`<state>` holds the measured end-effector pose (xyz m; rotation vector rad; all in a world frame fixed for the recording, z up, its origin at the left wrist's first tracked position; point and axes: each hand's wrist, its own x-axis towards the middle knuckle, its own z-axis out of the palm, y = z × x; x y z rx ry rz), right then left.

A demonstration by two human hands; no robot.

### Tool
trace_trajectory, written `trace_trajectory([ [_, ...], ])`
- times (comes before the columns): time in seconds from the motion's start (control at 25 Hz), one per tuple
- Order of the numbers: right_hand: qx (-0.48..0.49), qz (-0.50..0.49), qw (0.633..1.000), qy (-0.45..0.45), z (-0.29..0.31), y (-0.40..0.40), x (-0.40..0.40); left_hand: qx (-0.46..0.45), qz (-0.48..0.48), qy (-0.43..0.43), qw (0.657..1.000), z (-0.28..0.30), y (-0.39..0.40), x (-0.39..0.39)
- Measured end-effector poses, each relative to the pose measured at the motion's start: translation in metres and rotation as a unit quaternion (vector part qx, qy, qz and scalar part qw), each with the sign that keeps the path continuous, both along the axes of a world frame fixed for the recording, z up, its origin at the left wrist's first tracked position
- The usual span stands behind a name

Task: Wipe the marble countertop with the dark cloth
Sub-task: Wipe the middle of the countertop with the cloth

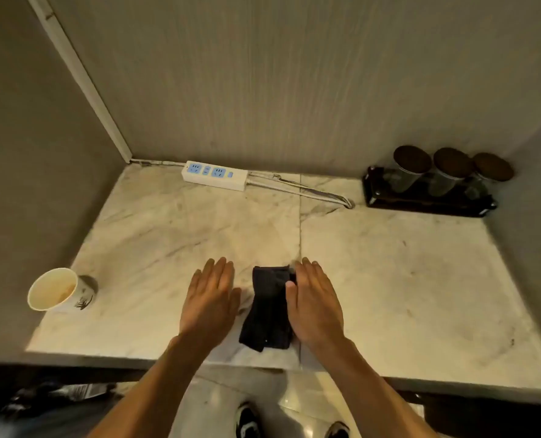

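Note:
A dark folded cloth (267, 308) lies on the white marble countertop (405, 279) near its front edge, at the centre. My left hand (210, 301) rests flat and open on the marble just left of the cloth, apart from it. My right hand (315, 305) lies flat with fingers extended along the cloth's right side, its thumb touching the cloth's upper right edge. Neither hand grips the cloth.
A paper cup (58, 290) stands at the counter's left edge. A white power strip (214, 175) with its cable lies along the back wall. A black tray (427, 200) with three lidded canisters sits in the back right corner. Walls enclose the counter on three sides.

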<state>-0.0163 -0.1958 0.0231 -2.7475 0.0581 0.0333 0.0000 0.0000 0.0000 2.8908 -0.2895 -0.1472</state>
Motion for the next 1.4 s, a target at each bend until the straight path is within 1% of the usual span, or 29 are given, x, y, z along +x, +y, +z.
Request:
trace_trajectory([
  [0.08, 0.016, -0.003, 0.999, 0.03, -0.012, 0.013, 0.007, -0.02, 0.012, 0.014, 1.0, -0.015, 0.007, 0.002],
  [0.28, -0.013, -0.008, 0.999, 0.029, -0.046, 0.053, 0.007, -0.008, 0.012, 0.001, 1.0, -0.049, 0.009, -0.001],
  [0.36, -0.025, -0.033, 0.999, 0.035, -0.053, 0.066, 0.007, 0.007, 0.014, -0.008, 1.0, -0.053, 0.008, 0.0],
  [0.48, -0.028, -0.071, 0.996, 0.036, -0.06, 0.079, 0.006, 0.004, 0.015, -0.025, 1.0, -0.058, 0.006, -0.002],
  [0.72, -0.041, -0.063, 0.997, 0.03, -0.069, 0.076, -0.003, 0.023, 0.024, -0.031, 0.999, -0.059, 0.001, -0.004],
  [0.92, -0.04, -0.041, 0.998, 0.013, -0.073, 0.059, -0.022, 0.011, 0.018, -0.04, 0.999, -0.058, -0.014, -0.009],
  [1.12, -0.033, 0.034, 0.999, 0.004, -0.078, 0.025, -0.045, -0.016, 0.033, -0.033, 0.999, -0.057, -0.038, -0.012],
  [1.28, -0.029, 0.137, 0.99, -0.006, -0.078, -0.012, -0.05, -0.029, 0.04, -0.029, 0.998, -0.057, -0.055, -0.01],
  [1.4, -0.023, 0.226, 0.974, -0.008, -0.076, -0.041, -0.042, -0.05, 0.058, -0.019, 0.997, -0.057, -0.068, -0.009],
])
